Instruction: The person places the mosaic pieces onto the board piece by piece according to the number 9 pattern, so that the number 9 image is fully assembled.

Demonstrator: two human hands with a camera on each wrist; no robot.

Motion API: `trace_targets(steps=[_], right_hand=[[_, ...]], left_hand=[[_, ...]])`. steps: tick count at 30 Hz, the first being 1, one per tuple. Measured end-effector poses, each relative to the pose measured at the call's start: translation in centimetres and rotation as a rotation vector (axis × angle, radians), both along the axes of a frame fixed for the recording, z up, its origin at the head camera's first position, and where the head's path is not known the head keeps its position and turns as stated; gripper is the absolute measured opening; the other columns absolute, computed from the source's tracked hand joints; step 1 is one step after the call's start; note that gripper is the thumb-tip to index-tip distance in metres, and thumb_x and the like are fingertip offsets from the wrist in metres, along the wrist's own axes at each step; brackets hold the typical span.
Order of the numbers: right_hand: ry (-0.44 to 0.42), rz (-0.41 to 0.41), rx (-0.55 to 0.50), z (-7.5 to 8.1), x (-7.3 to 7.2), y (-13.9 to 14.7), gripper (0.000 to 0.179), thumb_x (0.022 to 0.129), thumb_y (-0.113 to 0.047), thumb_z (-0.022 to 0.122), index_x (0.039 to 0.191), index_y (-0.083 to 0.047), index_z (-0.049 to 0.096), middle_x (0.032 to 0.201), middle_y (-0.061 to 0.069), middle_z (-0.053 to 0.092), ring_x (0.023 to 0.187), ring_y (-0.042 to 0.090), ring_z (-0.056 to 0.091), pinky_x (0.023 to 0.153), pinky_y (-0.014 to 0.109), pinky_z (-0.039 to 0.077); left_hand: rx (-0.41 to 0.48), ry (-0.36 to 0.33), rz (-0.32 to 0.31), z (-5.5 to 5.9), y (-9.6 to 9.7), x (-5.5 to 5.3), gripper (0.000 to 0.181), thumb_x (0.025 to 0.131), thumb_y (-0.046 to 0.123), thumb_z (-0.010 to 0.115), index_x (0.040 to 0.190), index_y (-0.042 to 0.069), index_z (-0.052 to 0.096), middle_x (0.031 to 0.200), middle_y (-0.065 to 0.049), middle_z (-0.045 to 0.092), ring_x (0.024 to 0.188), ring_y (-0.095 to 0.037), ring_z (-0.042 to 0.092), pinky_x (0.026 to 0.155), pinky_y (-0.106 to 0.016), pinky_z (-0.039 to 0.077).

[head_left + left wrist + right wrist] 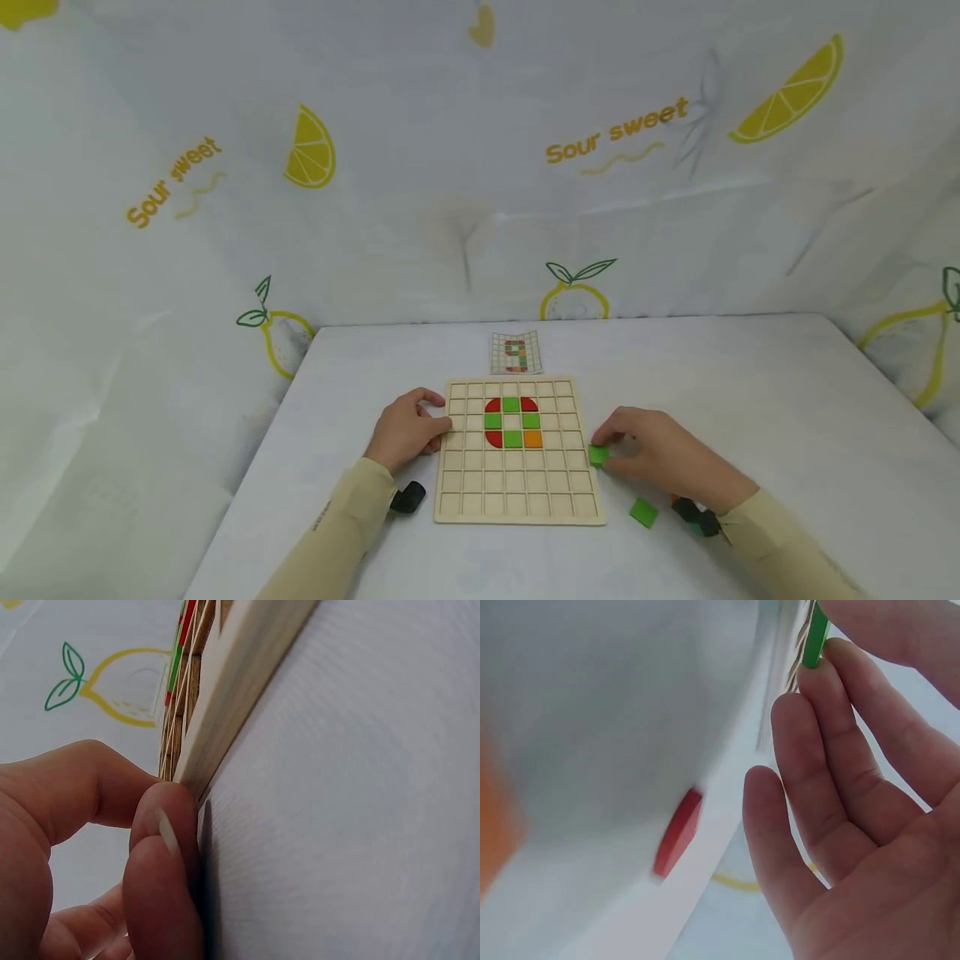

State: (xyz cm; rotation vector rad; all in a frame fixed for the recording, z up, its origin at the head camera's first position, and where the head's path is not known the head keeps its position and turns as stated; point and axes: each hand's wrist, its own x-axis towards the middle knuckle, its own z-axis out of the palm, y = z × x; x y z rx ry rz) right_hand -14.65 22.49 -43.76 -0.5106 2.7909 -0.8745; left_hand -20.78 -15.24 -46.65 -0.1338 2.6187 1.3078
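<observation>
Your right hand [660, 458] pinches a green square tile [597, 454] between thumb and fingertips, the grip closed on the tile's edges; the right wrist view shows the tile [815, 636] edge-on, with one fingertip [821, 679] against its lower end. The tile sits at the very tip of your grip, just off the right edge of the wooden grid board [517, 492], low over the counter [787, 400]. Behind your grip, toward your wrist, a second green tile [643, 512] lies flat on the counter, apart from your hand. Across the board from your grip, your left hand [408, 429] rests at the board's left edge with curled fingers; in the left wrist view a fingertip [161, 825] presses against the board's rim [240, 682], steadying it rather than wrapping round it. Ahead and left of the held tile, the board carries a ring of pieces: red corner pieces [492, 406], green squares [512, 405] and one orange square [532, 439], the last being the nearest to your grip. Beyond the board's far edge lies a small pattern card [516, 352]. In the right wrist view a red piece [678, 832] lies on the counter, away from your fingers.
</observation>
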Motion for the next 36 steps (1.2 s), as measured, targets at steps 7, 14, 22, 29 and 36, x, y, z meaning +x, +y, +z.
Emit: trace_targets(steps=[7,14,22,29,36], right_hand=[[0.020,0.079,-0.045,0.2,-1.2,-2.6,0.024,0.090,-0.018,0.087,0.110,-0.025,0.077,0.106,-0.016,0.070,0.104,0.012,0.066,0.093,0.033,0.058],[-0.017,0.120,-0.072,0.4,-1.8,-5.5,0.019,0.091,-0.019,0.087,0.108,-0.025,0.079,0.104,-0.016,0.070,0.098,0.013,0.065,0.086,0.027,0.057],[0.009,0.159,-0.024,-0.1,-2.4,-7.4,0.015,0.092,-0.017,0.085,0.106,-0.021,0.081,0.100,-0.013,0.071,0.094,0.008,0.063,0.083,0.025,0.057],[-0.003,0.130,0.017,-0.4,-2.4,-7.8,0.016,0.091,-0.014,0.085,0.105,-0.021,0.082,0.100,-0.013,0.070,0.094,0.009,0.062,0.086,0.028,0.057],[0.020,0.145,0.034,-0.4,-2.2,-8.0,0.018,0.091,-0.013,0.084,0.107,-0.020,0.082,0.099,-0.013,0.068,0.093,0.009,0.060,0.083,0.027,0.055]], left_hand=[[0.021,-0.004,0.005,-0.1,-0.1,-0.1,0.035,0.090,0.022,0.081,0.122,0.016,0.070,0.073,-0.004,0.070,0.058,-0.015,0.067,0.056,-0.027,0.053],[0.006,-0.010,0.001,-0.1,0.0,-0.2,0.034,0.090,0.023,0.082,0.121,0.017,0.070,0.074,-0.003,0.070,0.058,-0.015,0.067,0.056,-0.027,0.053],[-0.006,-0.006,0.007,0.3,0.0,0.0,0.033,0.090,0.023,0.082,0.120,0.017,0.070,0.073,-0.003,0.070,0.056,-0.015,0.066,0.056,-0.027,0.052],[-0.009,0.011,0.004,0.7,0.1,0.3,0.032,0.090,0.022,0.081,0.120,0.016,0.070,0.072,-0.003,0.069,0.055,-0.014,0.064,0.056,-0.026,0.051],[-0.009,0.005,0.009,0.5,0.1,0.2,0.032,0.090,0.022,0.081,0.120,0.016,0.070,0.072,-0.003,0.069,0.055,-0.015,0.064,0.056,-0.027,0.051]])
